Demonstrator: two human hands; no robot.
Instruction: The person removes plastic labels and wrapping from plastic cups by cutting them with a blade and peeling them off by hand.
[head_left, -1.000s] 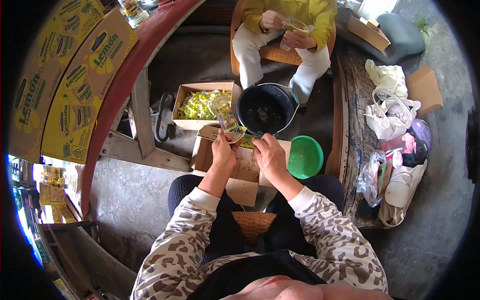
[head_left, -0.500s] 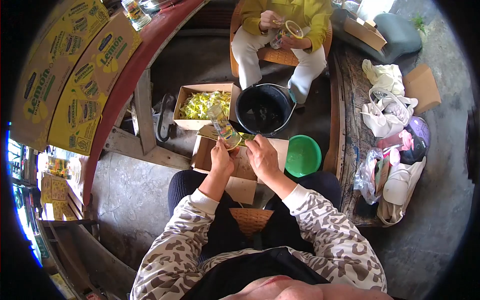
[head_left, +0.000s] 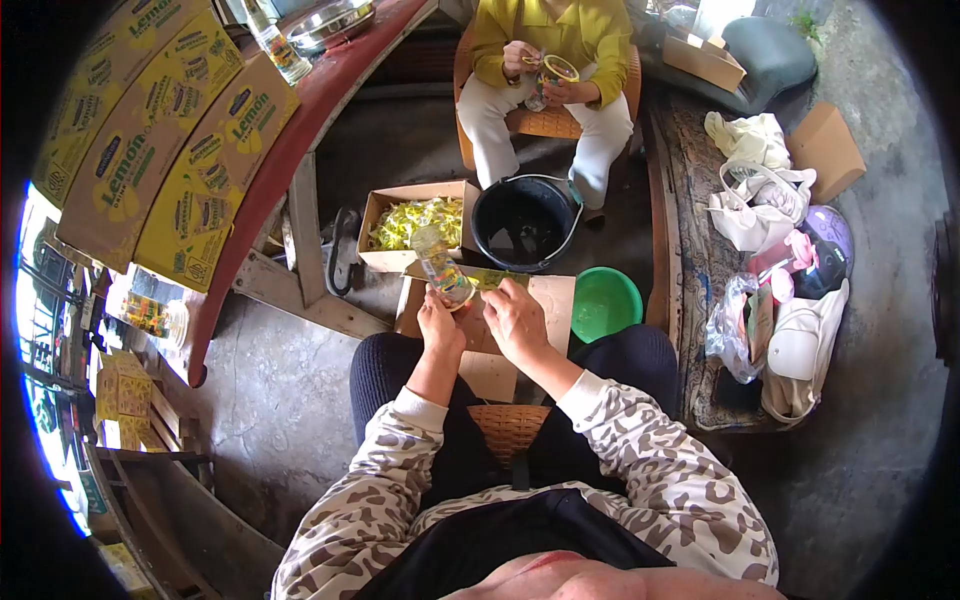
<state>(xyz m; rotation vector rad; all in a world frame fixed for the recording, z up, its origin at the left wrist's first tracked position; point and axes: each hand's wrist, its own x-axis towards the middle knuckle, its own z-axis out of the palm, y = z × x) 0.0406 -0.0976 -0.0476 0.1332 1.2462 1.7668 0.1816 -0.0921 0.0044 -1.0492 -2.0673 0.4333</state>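
My left hand [head_left: 440, 322] holds a stack of clear plastic cups [head_left: 438, 262] with coloured print, tilted away from me, rims toward my palm. Close to the rim, my right hand [head_left: 516, 318] is closed with thumb and fingers pinched; a yellow-green strip [head_left: 490, 281] shows at its fingertips, though its ends are hard to make out. Both hands are above an open cardboard box [head_left: 550, 300]. Behind it are a carton [head_left: 375, 207] of yellow and white strips and a black bucket [head_left: 525, 222].
A green basin [head_left: 606, 303] lies right of the box. Across from me a seated person [head_left: 548, 80] handles a cup. Lemon drink cartons [head_left: 215, 160] stand by the red-edged table [head_left: 325, 75] at left. Bags [head_left: 765, 205] and a cap lie on the bench at right.
My view has shifted a little to the left. The cups stay in my left hand, and my right hand remains near their rim. The other person's cup has tilted.
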